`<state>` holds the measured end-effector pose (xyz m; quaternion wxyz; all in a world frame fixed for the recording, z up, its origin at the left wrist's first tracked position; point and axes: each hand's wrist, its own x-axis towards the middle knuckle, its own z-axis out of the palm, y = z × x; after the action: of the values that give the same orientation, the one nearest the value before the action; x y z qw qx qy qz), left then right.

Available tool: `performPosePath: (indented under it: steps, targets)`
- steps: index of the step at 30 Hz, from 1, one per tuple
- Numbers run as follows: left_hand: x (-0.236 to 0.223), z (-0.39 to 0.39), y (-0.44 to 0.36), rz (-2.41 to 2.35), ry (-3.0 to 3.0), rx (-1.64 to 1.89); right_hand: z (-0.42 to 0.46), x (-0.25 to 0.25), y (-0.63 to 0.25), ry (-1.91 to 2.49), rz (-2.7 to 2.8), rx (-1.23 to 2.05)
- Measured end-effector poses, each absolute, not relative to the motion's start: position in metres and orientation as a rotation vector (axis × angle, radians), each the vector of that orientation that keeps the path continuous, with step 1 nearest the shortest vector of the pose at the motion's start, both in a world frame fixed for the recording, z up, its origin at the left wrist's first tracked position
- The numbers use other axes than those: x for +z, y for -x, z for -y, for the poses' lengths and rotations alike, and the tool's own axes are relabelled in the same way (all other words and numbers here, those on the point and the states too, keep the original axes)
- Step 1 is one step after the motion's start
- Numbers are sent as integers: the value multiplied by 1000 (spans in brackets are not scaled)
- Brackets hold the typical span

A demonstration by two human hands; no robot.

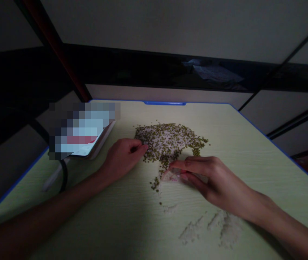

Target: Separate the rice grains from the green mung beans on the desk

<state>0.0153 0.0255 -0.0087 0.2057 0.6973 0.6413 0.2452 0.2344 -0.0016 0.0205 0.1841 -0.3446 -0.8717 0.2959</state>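
A pile of small green beans mixed with white rice grains (170, 141) lies on a pale green table (251, 151) with a blue edge. My left hand (122, 156) rests at the pile's left side, fingers curled with the fingertips touching the grains. My right hand (205, 175) lies just below the pile, fingers stretched out flat and pressed on a small patch of white rice (170, 176). A few loose beans (155, 184) trail down from the pile between my hands.
A phone with a lit screen (89, 139) leans at the table's left, with a dark cable (63, 173) curving beside it. Smeared streaks of white rice (218, 225) lie near the front edge under my right wrist. The surroundings are dark.
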Motion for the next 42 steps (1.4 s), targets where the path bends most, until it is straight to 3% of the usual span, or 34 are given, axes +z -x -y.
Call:
performPosePath:
  steps: [42]
  targets:
    - [-7,-27,-18,-1777,-1945,681,5,25,-236,674,2655,993]
